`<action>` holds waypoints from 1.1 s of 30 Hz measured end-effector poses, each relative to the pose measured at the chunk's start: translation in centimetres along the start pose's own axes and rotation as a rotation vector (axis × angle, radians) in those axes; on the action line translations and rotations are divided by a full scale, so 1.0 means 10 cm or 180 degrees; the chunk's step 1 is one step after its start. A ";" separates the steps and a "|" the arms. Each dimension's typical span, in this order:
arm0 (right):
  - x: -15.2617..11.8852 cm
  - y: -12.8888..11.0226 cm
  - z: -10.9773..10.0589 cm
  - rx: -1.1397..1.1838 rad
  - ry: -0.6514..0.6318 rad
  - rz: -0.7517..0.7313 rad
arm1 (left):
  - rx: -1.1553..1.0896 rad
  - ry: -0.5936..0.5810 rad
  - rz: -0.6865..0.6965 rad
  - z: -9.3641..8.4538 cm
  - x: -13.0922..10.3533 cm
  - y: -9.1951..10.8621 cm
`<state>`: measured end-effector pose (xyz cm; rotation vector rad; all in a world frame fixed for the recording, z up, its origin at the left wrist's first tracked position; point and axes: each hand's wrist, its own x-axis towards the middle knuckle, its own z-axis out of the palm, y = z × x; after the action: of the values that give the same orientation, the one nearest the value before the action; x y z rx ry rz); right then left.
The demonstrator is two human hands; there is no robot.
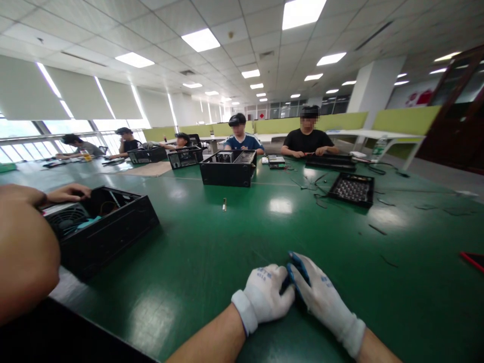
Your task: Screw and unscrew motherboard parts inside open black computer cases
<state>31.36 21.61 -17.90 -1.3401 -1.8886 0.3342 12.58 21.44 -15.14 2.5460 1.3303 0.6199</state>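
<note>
Both my hands wear white work gloves with blue-coated palms, and they rest close together at the near side of the green table (212, 252). My left hand (267, 292) has its fingers curled under, so whatever is in them, if anything, is hidden. Beside it, its fingertips nearly touching the left hand, my right hand (321, 292) has its fingers stretched out and slightly apart, with nothing visible in it. Farther up the table a small memory stick (224, 204) lies apart from both hands.
At left a co-worker's arm (26, 247) reaches over an open black computer case (113, 227). Another case (227, 169) stands ahead, with co-workers behind it. At right are a black tray (351, 189) of small parts, loose cables (321, 194) and a red-edged object (472, 261).
</note>
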 end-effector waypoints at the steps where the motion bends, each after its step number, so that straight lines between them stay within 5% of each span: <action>1: 0.00 -0.02 -0.01 0.0011 -0.0038 0.0026 | 0.0003 0.0001 0.0009 0.00 0.00 0.00; 13: 0.03 -0.10 -0.05 0.0080 -0.0123 0.0293 | 0.0044 0.0070 0.0021 0.01 -0.02 0.00; 17: 0.03 -0.09 -0.06 0.0100 -0.0096 0.0179 | 0.0096 0.0118 -0.0290 0.00 0.00 -0.10; 24: 0.07 -0.13 -0.05 0.0099 -0.0075 0.0305 | 0.0484 0.0301 -0.1926 -0.42 0.33 -0.94; 29: 0.08 -0.09 -0.03 0.0070 -0.0059 0.0285 | 0.0543 0.0322 -0.2523 -0.71 0.64 -1.63; 33: 0.08 -0.08 -0.04 -0.0002 -0.0099 0.0301 | 0.0539 0.0274 -0.2839 -0.77 0.76 -1.92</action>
<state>30.98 21.93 -16.79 -1.4351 -1.8544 0.4044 -1.13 38.63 -13.22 1.7209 2.3666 0.4273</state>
